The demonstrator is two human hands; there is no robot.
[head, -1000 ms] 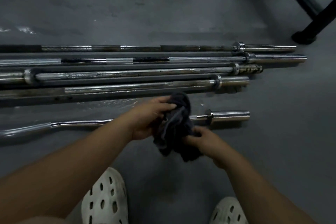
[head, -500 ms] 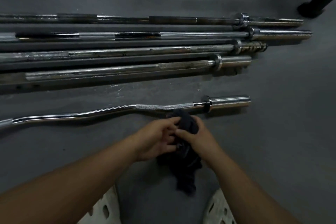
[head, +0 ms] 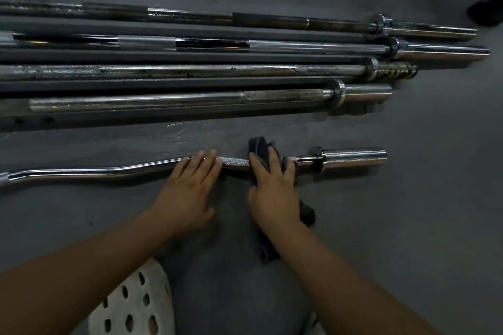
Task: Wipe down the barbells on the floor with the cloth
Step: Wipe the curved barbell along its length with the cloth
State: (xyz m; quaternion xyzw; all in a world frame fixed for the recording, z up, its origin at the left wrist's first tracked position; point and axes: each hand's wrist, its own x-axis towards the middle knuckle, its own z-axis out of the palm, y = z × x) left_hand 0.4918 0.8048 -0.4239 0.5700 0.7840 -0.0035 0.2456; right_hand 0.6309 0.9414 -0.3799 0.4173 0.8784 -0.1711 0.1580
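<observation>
Where the grey floor fills the frame, we count five barbells in all.

Four are straight and lie side by side across the upper half:
- first barbell, uppermost
- second barbell, just below it
- third barbell, with a ribbed right end
- fourth barbell, lowest of the four

One curl bar, wavy, lies apart from them across the middle of the frame, its sleeve toward the right.

One dark cloth is draped over the curl bar right of centre, with its other end trailing toward the bottom of the frame.

We count two hands:
- The left hand lies released, its fingers straight and its fingertips on the bar's knurled part, just left of the cloth.
- The right hand, its fingers likewise straight, presses the cloth flat onto the bar.

We count two white perforated shoes: left shoe at lower left, and right shoe, a sliver at the bottom edge.

One dark object sits cut off in the upper right corner.
</observation>
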